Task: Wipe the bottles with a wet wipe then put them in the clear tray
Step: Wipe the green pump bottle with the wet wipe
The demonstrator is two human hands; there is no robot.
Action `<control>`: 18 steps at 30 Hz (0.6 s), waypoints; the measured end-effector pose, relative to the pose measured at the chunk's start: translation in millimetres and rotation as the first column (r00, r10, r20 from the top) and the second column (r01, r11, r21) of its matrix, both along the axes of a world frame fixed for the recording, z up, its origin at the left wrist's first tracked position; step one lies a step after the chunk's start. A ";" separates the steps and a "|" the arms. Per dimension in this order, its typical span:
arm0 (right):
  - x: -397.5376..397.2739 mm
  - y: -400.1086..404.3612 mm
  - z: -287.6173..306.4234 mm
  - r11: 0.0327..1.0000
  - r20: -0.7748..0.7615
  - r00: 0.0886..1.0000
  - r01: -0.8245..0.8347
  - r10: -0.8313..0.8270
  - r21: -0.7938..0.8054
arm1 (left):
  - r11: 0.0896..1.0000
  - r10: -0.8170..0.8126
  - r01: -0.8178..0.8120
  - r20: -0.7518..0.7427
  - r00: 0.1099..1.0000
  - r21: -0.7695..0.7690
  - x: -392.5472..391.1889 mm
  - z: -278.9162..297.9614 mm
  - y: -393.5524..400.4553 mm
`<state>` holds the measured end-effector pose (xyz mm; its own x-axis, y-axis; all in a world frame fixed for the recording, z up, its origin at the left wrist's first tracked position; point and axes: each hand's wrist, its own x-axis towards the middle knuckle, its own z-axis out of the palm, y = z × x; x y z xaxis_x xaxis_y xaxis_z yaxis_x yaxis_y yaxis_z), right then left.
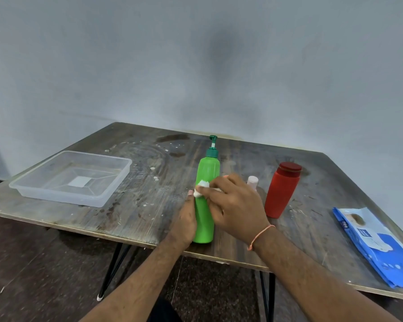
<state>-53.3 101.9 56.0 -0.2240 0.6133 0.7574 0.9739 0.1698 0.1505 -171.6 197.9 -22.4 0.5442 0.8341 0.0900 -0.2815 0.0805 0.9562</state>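
At the far left of the table (130,219), the clear tray (71,178) sat with no bottle in it, well apart from where you were working. Moving right, your left hand (187,223) wrapped around the lower body of the green pump bottle (206,198), which stood upright near the table's front edge. Your right hand (234,204) came over it from the other side, fingers curled and pinching the wet wipe (201,190) against the bottle's middle. So both hands were clamped, one on the bottle and one on the wipe, and they met at the bottle.

That bottle looked like smooth, stiff plastic, probably light, and likely slippery once damp; a grip low on the body seemed steadier than one by the thin pump head, which could tip or press down.

Just right of your right hand, a small pale bottle (252,182) stood half hidden behind your fingers. Beside it stood the red bottle (282,192), upright with a wide cap, apparently not yet wiped; its broad waist looked the best place to take hold. At the far right, the blue pack of wipes (377,245) lay flat near the table's edge.
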 end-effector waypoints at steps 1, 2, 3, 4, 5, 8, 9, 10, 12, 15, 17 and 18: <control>0.3 3.4 6.6 1.000 -0.018 1.000 0.012 -0.012 0.020 | 1.000 0.006 -0.006 -0.014 1.000 0.016 0.1 -0.7 -0.1; 0.6 7.4 14.0 0.999 -0.038 0.999 0.025 -0.024 0.042 | 1.000 0.002 -0.001 -0.020 1.000 0.025 0.2 -1.3 0.0; 1.6 12.1 21.2 0.997 -0.062 0.997 0.039 -0.036 0.060 | 0.999 -0.007 0.008 -0.027 1.000 0.036 0.1 -1.1 -0.5; 2.4 16.7 27.8 0.996 -0.092 0.995 0.054 -0.047 0.073 | 0.999 -0.010 0.012 -0.034 0.999 0.045 -0.1 -1.0 -0.6; 3.6 20.9 32.6 0.994 -0.126 0.990 0.066 -0.056 0.084 | 0.999 -0.013 0.015 -0.041 0.999 0.052 -0.5 -1.0 -0.7; 6.8 26.0 35.7 0.993 -0.189 0.981 0.067 -0.047 0.099 | 0.999 -0.029 0.032 -0.065 0.997 0.044 -1.7 -3.0 0.7; 7.5 24.0 32.8 0.994 -0.189 0.981 0.051 -0.032 0.094 | 0.999 -0.030 0.032 -0.064 0.998 0.037 -1.7 -3.8 0.9; 7.8 20.3 28.0 0.996 -0.178 0.984 0.031 -0.015 0.085 | 0.999 -0.026 0.028 -0.058 0.998 0.033 -1.6 -4.7 1.4; 8.2 10.2 14.0 0.999 -0.133 0.991 -0.019 0.025 0.044 | 0.999 -0.029 0.030 -0.035 0.999 0.021 -1.2 -3.8 1.5; 10.0 -3.9 -8.3 0.994 -0.054 0.994 -0.095 0.093 -0.046 | 0.997 -0.072 0.072 0.009 0.997 0.006 -2.1 1.3 -0.5; 11.9 -7.9 -11.6 0.994 -0.049 0.994 -0.103 0.102 -0.035 | 0.995 -0.102 0.101 0.013 0.995 0.006 -3.0 3.8 -2.3; 13.1 -7.4 -9.2 0.996 -0.057 0.994 -0.092 0.091 -0.011 | 0.994 -0.105 0.105 0.015 0.994 0.010 -3.7 4.1 -2.7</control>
<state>-40.2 94.5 46.8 -0.2369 0.6024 0.7622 0.9611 0.2602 0.0931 -175.3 195.3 -18.3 0.6270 0.7716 0.1069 -0.2869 0.1012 0.9526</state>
